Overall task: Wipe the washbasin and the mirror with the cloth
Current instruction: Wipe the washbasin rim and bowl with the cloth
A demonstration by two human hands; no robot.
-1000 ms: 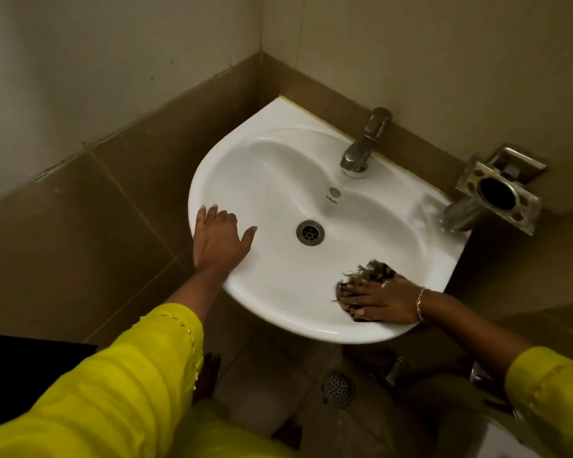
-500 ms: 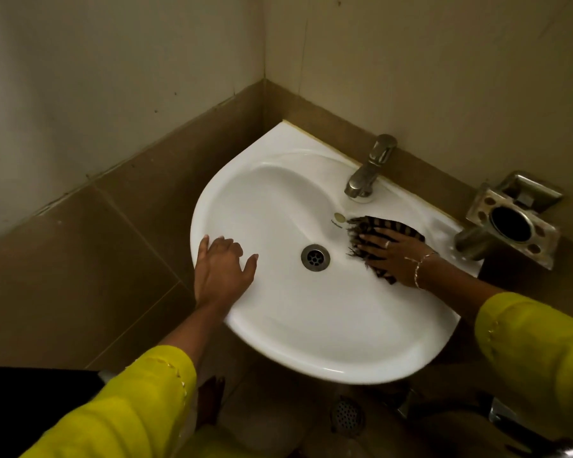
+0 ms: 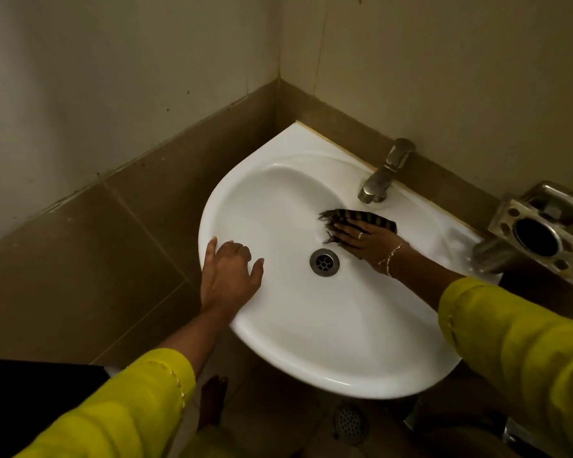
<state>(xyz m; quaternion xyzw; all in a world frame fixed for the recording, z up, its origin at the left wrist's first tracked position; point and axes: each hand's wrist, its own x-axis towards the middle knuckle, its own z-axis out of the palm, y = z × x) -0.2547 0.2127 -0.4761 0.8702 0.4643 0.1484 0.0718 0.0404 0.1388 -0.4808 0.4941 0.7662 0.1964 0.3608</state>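
Observation:
A white corner washbasin is fixed to the tiled walls, with a round metal drain in its bowl. My right hand presses a dark striped cloth flat against the bowl's back slope, just below the metal tap and above the drain. Part of the cloth is hidden under the fingers. My left hand rests on the basin's left rim, fingers spread, holding nothing. No mirror is in view.
A metal wall holder with a round hole hangs to the right of the basin. Brown wall tiles surround it. A floor drain lies under the basin's front edge.
My right hand has slid the cloth from the front right rim up across the bowl to just under the tap. The left hand has stayed on the left rim.

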